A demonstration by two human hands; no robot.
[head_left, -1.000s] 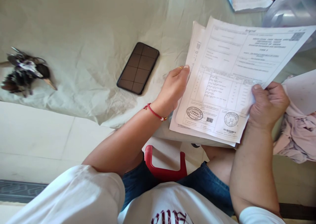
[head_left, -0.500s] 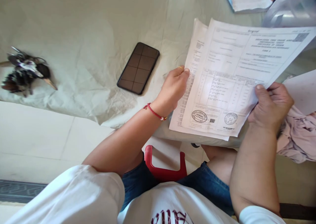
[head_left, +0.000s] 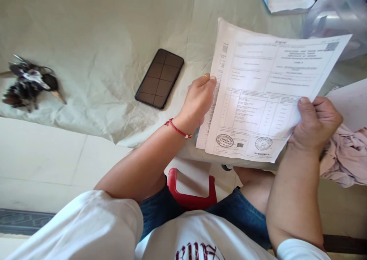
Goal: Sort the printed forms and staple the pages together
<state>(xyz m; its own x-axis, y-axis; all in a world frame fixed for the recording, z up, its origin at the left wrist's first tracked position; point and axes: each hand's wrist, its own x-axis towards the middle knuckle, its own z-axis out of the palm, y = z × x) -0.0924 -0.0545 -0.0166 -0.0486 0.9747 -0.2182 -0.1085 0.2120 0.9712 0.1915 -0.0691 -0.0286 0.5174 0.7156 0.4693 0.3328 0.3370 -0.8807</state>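
Printed sheets of paper (head_left: pixel 252 99), the top one a form with two round stamps and small square codes, are held up above the table's front edge. My left hand (head_left: pixel 200 99) pinches their left edge, thumb on top; a red braided bracelet circles that wrist. On the right edge my right hand (head_left: pixel 317 122) is closed, its thumb over the front and its fingers partly hidden. A lower sheet peeks out along the left of the top form. Left of my left hand a dark phone (head_left: pixel 159 79) lies face up on the table.
A bunch of keys (head_left: pixel 31 82) lies at the far left of the covered table (head_left: pixel 94 31). Behind the papers are a clear plastic bag (head_left: pixel 329 23) and a paper pad (head_left: pixel 286 0). Pink cloth (head_left: pixel 345 157) lies at right. A red stool (head_left: pixel 192 201) is below.
The top form has shifted left and now covers more of the lower sheet. Both hands keep their grip; the left one has moved slightly left.
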